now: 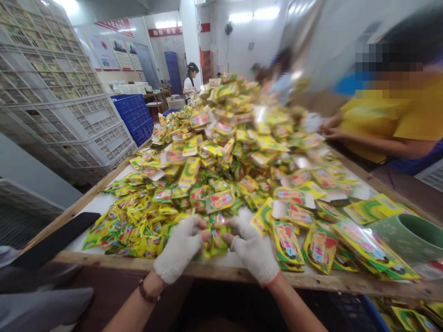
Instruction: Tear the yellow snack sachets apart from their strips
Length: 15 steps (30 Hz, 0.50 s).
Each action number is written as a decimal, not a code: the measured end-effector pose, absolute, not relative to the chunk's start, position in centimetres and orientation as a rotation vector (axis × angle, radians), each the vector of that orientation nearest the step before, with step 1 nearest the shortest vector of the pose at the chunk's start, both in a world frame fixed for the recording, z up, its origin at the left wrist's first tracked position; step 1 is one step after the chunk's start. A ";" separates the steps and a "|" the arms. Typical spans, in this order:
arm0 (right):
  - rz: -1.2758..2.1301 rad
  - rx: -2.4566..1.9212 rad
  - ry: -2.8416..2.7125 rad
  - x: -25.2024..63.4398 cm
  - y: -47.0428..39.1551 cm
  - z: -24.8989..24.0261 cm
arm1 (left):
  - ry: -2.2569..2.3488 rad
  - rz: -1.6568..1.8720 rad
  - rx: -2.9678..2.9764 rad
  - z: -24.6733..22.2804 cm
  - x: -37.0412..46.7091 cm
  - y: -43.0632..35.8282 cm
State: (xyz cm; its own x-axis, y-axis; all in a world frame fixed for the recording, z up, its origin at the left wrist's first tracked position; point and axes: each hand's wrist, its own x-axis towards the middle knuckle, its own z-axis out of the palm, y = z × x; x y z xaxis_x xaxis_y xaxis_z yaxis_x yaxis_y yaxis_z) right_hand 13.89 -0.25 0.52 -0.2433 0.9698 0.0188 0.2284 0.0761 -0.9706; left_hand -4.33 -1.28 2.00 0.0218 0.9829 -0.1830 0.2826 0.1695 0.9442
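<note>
My left hand (182, 249) and my right hand (254, 251) wear white knit gloves with the thumbs and some fingertips bare. Between them, near the table's front edge, they pinch small yellow-green printed packets (217, 240), one hand on each side. How many packets are in the fingers I cannot make out. Left of my left hand spreads a heap of loose small packets (134, 226). Flat printed cartons (285, 242) lie in stacks right of my right hand. A large mound of packets and open cartons (221, 143) rises behind both hands.
A wooden rim (131, 262) edges the table. A black flat object (57, 240) lies at the left corner, a green cup (411, 235) at the right. White crates (86, 115) and blue crates (133, 115) stand left. A person in yellow (391, 120) works at right; others are farther back.
</note>
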 end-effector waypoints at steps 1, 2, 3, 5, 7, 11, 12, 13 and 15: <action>1.245 -1.201 -1.598 14.1 0.0 0.1 | 1.424 0.904 1.280 1.8 -4.1 -1.1; 1.255 -1.187 -1.607 14.4 0.2 -0.1 | 1.393 0.921 1.274 1.6 -3.9 -0.9; 1.243 -1.187 -1.609 14.6 0.3 -0.3 | 1.371 0.943 1.284 1.4 -3.7 -0.8; 1.206 -1.197 -1.594 15.0 0.5 -0.4 | 1.351 0.972 1.332 1.1 -3.2 -0.4; 1.278 -1.179 -1.534 15.1 0.7 -0.4 | 1.320 0.959 1.374 1.2 -2.7 0.1; 1.580 -1.133 -1.301 15.1 1.1 -1.1 | 1.328 0.933 1.557 2.1 -1.9 2.2; 1.574 -1.119 -1.259 15.1 1.2 -1.5 | 1.381 0.936 1.671 2.5 -1.8 3.0; 1.549 -1.094 -1.231 15.0 1.4 -1.9 | 1.444 0.927 1.820 2.7 -1.7 3.9; 1.501 -1.032 -1.163 14.9 1.7 -2.8 | 1.578 0.827 2.159 3.1 -1.4 5.8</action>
State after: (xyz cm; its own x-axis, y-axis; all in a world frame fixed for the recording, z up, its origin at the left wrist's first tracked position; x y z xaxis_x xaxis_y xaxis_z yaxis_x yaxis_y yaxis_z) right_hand 14.87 1.71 -2.78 -0.2015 0.9770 -0.0693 -0.1773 -0.1060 -0.9784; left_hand -1.38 5.81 3.13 0.2129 0.9437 0.2533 0.7451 -0.3245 0.5827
